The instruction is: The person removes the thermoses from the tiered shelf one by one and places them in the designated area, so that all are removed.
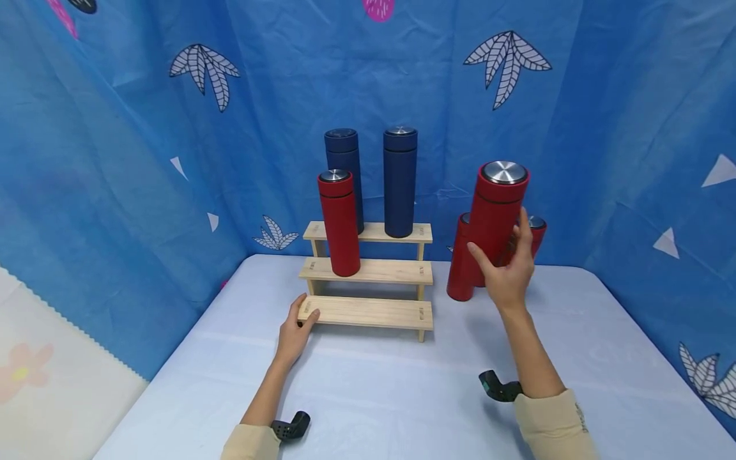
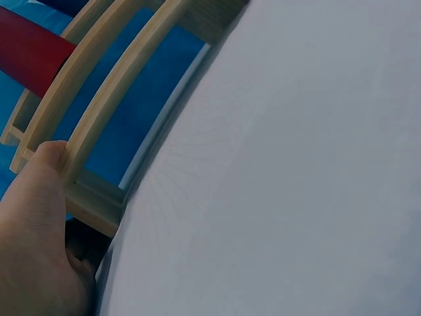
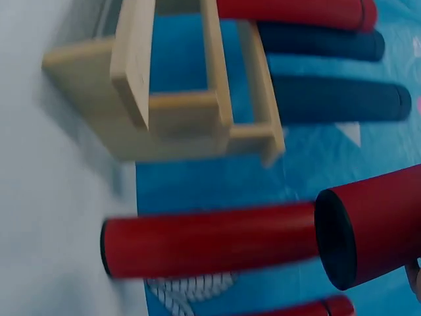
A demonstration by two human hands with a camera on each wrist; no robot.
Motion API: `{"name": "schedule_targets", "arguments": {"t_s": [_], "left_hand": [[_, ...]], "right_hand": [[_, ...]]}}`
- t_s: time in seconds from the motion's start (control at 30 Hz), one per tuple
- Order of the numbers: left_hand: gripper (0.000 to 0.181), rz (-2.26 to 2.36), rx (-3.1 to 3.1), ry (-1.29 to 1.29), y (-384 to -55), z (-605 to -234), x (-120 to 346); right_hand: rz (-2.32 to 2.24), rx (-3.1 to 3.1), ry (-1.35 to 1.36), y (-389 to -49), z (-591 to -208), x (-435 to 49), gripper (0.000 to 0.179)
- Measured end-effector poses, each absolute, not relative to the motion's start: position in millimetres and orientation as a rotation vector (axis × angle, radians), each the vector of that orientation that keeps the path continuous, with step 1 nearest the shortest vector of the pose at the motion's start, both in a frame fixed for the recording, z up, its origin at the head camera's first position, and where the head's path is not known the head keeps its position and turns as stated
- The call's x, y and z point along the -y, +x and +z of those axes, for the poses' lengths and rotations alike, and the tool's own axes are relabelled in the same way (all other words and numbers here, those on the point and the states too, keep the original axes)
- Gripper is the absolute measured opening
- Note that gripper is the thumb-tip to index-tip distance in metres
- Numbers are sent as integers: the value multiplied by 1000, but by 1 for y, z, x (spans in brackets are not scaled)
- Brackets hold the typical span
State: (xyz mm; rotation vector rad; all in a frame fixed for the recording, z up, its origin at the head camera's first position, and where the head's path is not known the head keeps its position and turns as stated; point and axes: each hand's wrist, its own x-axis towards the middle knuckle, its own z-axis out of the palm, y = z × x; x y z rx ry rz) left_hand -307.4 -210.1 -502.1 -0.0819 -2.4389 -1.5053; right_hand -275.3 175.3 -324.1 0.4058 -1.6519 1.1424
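My right hand point(image 1: 510, 276) grips a red thermos flask point(image 1: 498, 204) with a steel-topped lid and holds it raised to the right of a three-step wooden rack point(image 1: 368, 312). In the right wrist view, the dark base of the held flask point(image 3: 381, 227) shows clear of the table. My left hand point(image 1: 294, 333) holds the left end of the rack's lowest step, thumb on top. Another red flask point(image 1: 340, 223) stands on the middle step, toward its left. Two navy flasks point(image 1: 400, 185) stand on the top step.
Behind the raised flask, more red flasks point(image 1: 459, 275) stand on the white-covered table point(image 1: 391, 390), partly hidden by it and my right hand. A blue patterned curtain point(image 1: 276, 128) hangs behind and beside the table.
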Motion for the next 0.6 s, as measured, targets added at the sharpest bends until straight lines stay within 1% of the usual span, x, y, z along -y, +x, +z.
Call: {"name": "schedule_targets", "arguments": {"t_s": [0.33,0.43,0.6], "left_hand": [[70,-1509,2446,-73,-306,-500,212],[70,-1511,2445,-70,-305,-500,211],[69,-1515,2428,-74,-305,-501,209]], "right_hand": [[1153,1649,153,-285,-347,-282,85],[1138,1676,66,-293,-365,-311,85],[1156,1720,-18,-304,-392,-342,87]]}}
